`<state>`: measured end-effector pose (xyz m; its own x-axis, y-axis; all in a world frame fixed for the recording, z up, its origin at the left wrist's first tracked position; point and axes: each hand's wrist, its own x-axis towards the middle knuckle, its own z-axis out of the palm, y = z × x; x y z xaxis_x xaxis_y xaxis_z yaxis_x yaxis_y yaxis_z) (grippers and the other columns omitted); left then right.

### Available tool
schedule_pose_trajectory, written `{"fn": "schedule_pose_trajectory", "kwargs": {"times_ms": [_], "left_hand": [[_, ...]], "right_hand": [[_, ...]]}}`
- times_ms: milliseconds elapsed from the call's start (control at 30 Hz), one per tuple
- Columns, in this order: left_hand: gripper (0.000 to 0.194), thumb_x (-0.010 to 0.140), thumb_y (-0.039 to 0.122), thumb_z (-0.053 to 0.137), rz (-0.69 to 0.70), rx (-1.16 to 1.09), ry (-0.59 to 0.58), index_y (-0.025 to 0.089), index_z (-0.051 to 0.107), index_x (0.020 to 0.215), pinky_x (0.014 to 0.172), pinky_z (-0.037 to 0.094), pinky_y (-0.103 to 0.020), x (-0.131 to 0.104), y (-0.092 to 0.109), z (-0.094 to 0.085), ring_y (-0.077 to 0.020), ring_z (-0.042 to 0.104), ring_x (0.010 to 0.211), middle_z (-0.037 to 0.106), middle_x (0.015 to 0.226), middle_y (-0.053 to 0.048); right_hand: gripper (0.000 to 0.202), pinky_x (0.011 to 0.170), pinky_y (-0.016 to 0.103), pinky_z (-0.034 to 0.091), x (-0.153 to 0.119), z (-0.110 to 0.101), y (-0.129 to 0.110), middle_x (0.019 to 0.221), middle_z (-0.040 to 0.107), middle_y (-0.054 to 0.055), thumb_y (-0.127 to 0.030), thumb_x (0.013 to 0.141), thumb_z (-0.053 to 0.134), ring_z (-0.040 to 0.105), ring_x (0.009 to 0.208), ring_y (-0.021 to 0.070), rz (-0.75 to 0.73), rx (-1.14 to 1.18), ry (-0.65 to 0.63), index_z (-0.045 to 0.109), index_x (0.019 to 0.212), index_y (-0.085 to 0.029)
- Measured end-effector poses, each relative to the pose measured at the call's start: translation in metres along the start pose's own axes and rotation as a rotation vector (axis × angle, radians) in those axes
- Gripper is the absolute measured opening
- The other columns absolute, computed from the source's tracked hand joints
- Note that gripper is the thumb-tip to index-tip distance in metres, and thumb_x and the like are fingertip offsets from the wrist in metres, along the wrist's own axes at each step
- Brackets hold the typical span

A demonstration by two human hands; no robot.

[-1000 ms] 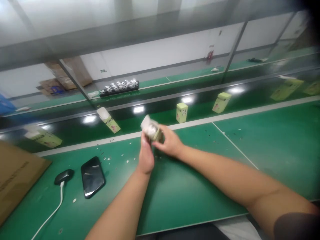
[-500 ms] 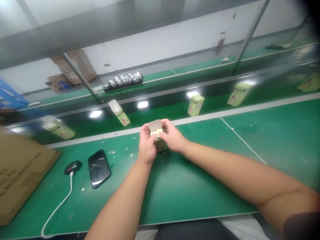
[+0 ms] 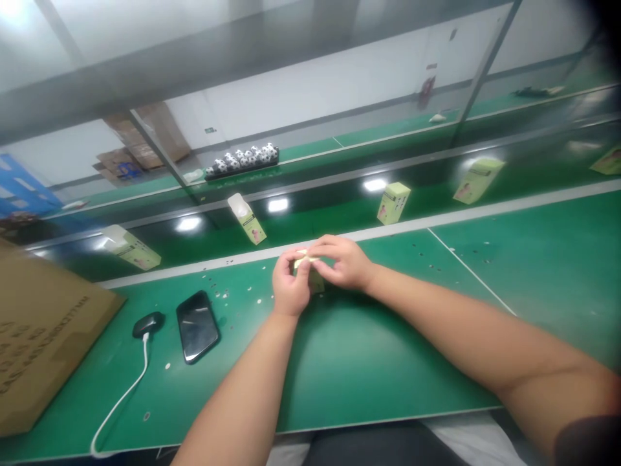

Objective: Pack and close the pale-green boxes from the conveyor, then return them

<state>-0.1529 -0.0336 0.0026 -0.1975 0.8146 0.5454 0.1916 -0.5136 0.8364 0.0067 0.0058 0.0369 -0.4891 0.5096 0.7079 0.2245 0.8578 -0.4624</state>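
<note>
Both hands are closing around a small yellow-green carton [image 3: 310,272] at the middle of the green worktable [image 3: 369,349], just short of the white strip along its far edge. The left hand [image 3: 290,288] is gripping the carton's left side with curled fingers; the right hand [image 3: 345,262] is pressing its fingers down across the top. Both grips are tight on the carton, with no gap showing.

Judging from this, the top flap is lying folded down under the right fingers, so closing appears nearly done. Whether the flap is fully tucked cannot be told, as the fingers are covering it. The carton is not yet on the belt.

Beyond the strip, on the dark conveyor belt [image 3: 330,194], several like cartons are lying: one far left [image 3: 132,248], one with its end open [image 3: 247,218], one upright [image 3: 393,202] and one far right [image 3: 478,180]. A tray of black-and-white balls [image 3: 242,160] is sitting further back. To the near left, a phone [image 3: 196,325], a black charger with a white cable [image 3: 147,323] and a brown cardboard box [image 3: 43,349] are resting on the worktable.
</note>
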Motion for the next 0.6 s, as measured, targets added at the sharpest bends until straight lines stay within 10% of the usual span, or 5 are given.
{"fn": "schedule_pose_trajectory", "kwargs": {"times_ms": [367,600], "left_hand": [[0.022,0.093,0.041,0.045,-0.129,-0.180,-0.042,0.022,0.051,0.103,0.091,0.046,-0.033,-0.008,0.000,0.006,-0.0186,0.058,0.097,0.057,0.106,-0.004],[0.038,0.095,0.043,0.044,-0.191,-0.146,0.034,0.022,0.045,0.127,0.097,0.044,-0.034,-0.007,-0.018,0.004,-0.0199,0.057,0.109,0.057,0.121,-0.008]], "right_hand": [[0.033,0.097,0.041,0.051,-0.010,0.004,0.013,0.125,0.061,0.006,-0.028,0.090,0.053,0.059,0.114,0.0233,-0.232,-0.081,-0.098,0.063,0.122,-0.030],[0.044,0.103,0.043,0.049,-0.008,0.008,0.028,0.134,0.052,0.010,-0.025,0.087,0.056,0.053,0.122,0.0240,-0.094,-0.062,-0.111,0.054,0.131,-0.025]]}}
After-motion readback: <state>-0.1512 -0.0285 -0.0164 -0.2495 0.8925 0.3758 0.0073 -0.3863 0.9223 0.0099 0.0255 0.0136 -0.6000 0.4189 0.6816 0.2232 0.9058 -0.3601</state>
